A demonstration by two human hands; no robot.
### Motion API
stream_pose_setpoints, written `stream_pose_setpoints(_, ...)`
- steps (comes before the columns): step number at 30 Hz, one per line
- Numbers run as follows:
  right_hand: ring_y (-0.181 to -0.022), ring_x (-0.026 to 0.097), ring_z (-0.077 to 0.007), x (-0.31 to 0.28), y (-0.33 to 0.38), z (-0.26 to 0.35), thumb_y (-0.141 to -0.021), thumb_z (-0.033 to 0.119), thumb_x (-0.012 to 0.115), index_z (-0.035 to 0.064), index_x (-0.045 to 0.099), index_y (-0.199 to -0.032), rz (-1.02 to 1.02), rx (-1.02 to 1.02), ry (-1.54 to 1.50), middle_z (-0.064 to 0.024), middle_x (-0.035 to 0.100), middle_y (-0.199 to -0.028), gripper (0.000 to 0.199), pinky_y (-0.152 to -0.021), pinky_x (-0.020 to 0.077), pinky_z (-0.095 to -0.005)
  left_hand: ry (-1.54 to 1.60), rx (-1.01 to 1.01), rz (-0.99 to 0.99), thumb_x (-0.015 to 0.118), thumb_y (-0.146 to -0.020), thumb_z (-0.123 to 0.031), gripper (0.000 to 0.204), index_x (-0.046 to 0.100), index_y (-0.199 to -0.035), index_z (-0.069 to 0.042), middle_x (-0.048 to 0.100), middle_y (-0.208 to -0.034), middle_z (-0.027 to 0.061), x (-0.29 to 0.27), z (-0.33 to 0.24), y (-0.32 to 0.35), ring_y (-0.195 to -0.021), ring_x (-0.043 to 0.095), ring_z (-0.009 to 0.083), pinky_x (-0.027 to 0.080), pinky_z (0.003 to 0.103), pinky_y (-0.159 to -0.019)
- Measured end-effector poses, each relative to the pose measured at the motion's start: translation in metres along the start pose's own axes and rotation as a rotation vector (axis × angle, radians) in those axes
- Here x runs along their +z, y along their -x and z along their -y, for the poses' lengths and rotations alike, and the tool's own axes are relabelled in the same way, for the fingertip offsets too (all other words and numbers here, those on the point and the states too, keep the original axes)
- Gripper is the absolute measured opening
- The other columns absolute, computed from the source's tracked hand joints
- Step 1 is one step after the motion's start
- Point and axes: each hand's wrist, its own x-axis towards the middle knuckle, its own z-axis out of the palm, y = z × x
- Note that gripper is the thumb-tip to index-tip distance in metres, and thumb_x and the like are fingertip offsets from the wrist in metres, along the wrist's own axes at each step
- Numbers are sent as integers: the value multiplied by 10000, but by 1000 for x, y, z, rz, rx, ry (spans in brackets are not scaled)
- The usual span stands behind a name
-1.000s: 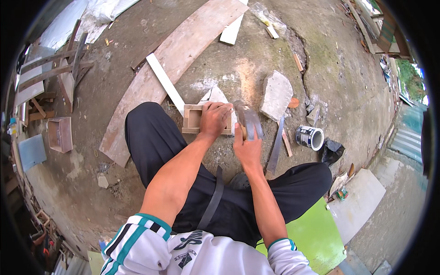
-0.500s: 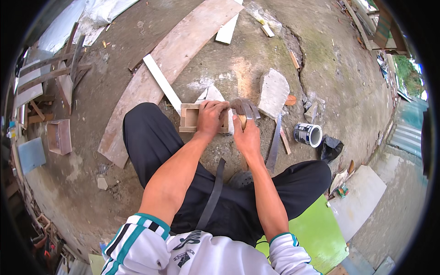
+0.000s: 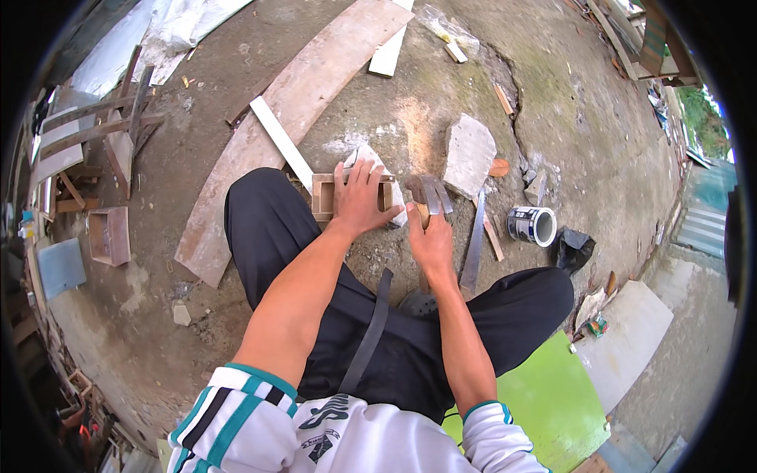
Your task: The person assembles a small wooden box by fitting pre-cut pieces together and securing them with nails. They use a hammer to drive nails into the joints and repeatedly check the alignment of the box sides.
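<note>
My left hand (image 3: 361,201) lies spread over a small wooden box frame (image 3: 322,199), covering its middle. The frame has thin walls and a divided inside, and rests against a pale broken stone (image 3: 369,158). In my right hand (image 3: 432,243) is a claw hammer (image 3: 434,193), gripped by its wooden handle close to the head. The hammer head sits just right of the frame, apart from it. Whether a nail stands in the frame cannot be seen.
A concrete chunk (image 3: 470,154), a saw blade (image 3: 474,248) and an opened paint can (image 3: 531,226) lie to the right. A white strip (image 3: 280,142) and a long board (image 3: 260,134) stretch behind. Another wooden box (image 3: 109,236) stands at left.
My left hand has opened from fingers bunched at the frame's right end to fingers spread across it. The hammer has shifted slightly right and nearer to me, still in my right hand.
</note>
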Motion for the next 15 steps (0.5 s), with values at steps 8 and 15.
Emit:
stream_pose_setpoints(8,-967,649,-532,10,0,4,-1008,363,595,0,583,-1334,28,-77,-82,-314,697,-1035,489,-857,509,-547,106,-39,-75,738,-821,-564,611,646,-1204,-96,650,-1224,22,9,6,-3,-1250,527,203,231,545,-1135)
stream_pose_setpoints(15,-977,663,-517,10,-2,2,-1001,351,607,-28,598,-1278,51,40,-85,-318,696,-1046,470,-865,511,-530,230,54,-236,710,-929,-248,207,713,-1133,-213,718,-1203,-65,19,17,1,-1266,573,198,227,549,-1144)
